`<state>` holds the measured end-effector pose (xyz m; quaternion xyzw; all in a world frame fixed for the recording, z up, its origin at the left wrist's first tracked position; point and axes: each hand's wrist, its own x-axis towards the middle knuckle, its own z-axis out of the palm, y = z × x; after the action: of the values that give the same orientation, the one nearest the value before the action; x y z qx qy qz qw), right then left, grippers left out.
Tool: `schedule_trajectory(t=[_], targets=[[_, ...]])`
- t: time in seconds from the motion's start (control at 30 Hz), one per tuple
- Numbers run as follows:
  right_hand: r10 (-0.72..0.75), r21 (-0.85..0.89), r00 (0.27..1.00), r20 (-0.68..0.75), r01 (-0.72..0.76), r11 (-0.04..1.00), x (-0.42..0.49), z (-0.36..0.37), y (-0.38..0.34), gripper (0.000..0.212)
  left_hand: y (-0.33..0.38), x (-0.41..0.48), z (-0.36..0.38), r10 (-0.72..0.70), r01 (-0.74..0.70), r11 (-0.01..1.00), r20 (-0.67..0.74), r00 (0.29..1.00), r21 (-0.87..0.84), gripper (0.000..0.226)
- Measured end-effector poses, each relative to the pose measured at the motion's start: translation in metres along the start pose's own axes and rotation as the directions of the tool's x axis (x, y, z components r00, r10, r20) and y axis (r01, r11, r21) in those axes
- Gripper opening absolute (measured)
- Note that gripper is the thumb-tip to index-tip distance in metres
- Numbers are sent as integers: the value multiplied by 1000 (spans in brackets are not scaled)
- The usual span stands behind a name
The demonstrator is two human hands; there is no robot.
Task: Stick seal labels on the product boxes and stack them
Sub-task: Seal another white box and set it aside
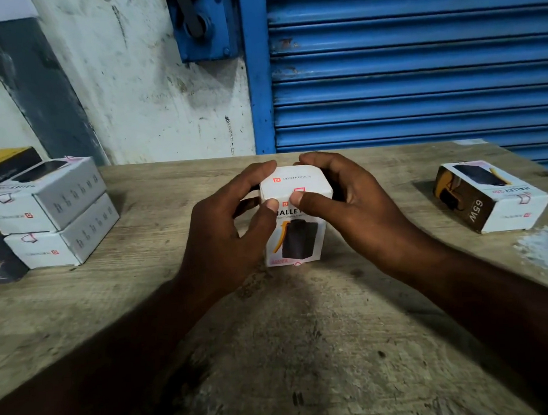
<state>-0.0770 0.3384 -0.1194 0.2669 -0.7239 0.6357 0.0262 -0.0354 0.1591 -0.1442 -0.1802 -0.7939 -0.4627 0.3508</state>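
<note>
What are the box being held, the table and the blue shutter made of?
The box looks like thin printed cardboard, fairly matt: crisp folded edges. The table seems rough bare wood: grain lines, stains. The shutter is probably painted metal: ribbed horizontal slats, rust-like chips.

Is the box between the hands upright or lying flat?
Upright: the box stands on end on the table, left hand and right hand gripping its top.
</note>
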Motion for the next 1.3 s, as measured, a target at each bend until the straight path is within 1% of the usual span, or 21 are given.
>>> schedule_trajectory(t=[0.1, 0.23, 0.3, 0.47, 0.57, 0.67, 0.77, 0.9, 1.0, 1.03, 1.1, 1.17, 1.23, 1.3], targets=[[56, 85, 998, 2, -56, 995, 0, -1, -4, 51, -1, 0, -1, 24, -24, 1000, 6, 1000, 7, 46], [116, 226, 993, 37, -121, 967, 2, -3, -6, 58, -1, -1, -1, 55, -55, 998, 26, 998, 2, 47], [139, 305, 989, 58, -150, 940, 3, -4, -6, 65, 0, -1, -1, 68, -68, 998, 28, 997, -3, 46], [196, 473, 977, 81, -211, 855, 6, -5, -8, 71, 0, -2, 1, 124, -125, 992, 43, 991, 15, 46], [208, 543, 975, 77, -216, 811, 5, -3, -11, 70, 0, -3, 0, 131, -134, 990, 52, 990, 46, 48], [224, 565, 972, 65, -221, 795, 5, -3, -11, 64, 1, -2, -1, 144, -148, 987, 64, 987, 60, 49], [257, 595, 964, 65, -244, 766, 7, -4, -11, 48, 2, -2, 0, 156, -162, 983, 67, 985, 89, 50], [260, 579, 965, 43, -235, 780, 7, -3, -10, 35, 2, -2, 1, 144, -147, 987, 46, 988, 60, 50], [250, 530, 968, 37, -231, 816, 8, -5, -9, 26, 2, -2, 1, 120, -121, 992, 48, 992, 27, 50], [242, 513, 969, 52, -234, 826, 8, -6, -8, 29, 2, -1, 0, 110, -110, 994, 46, 993, 14, 49], [219, 495, 970, 106, -242, 834, 7, -7, -8, 43, 2, -1, 0, 89, -88, 996, 42, 995, -7, 49], [190, 467, 971, 143, -235, 853, 6, -7, -7, 51, 2, 0, -1, 79, -78, 997, 39, 996, -11, 48], [184, 441, 974, 134, -225, 869, 6, -6, -6, 51, 2, 0, -2, 70, -70, 998, 42, 997, -10, 47], [185, 448, 977, 111, -215, 868, 7, -6, -4, 46, 2, 0, -2, 62, -62, 998, 43, 997, -7, 48]])
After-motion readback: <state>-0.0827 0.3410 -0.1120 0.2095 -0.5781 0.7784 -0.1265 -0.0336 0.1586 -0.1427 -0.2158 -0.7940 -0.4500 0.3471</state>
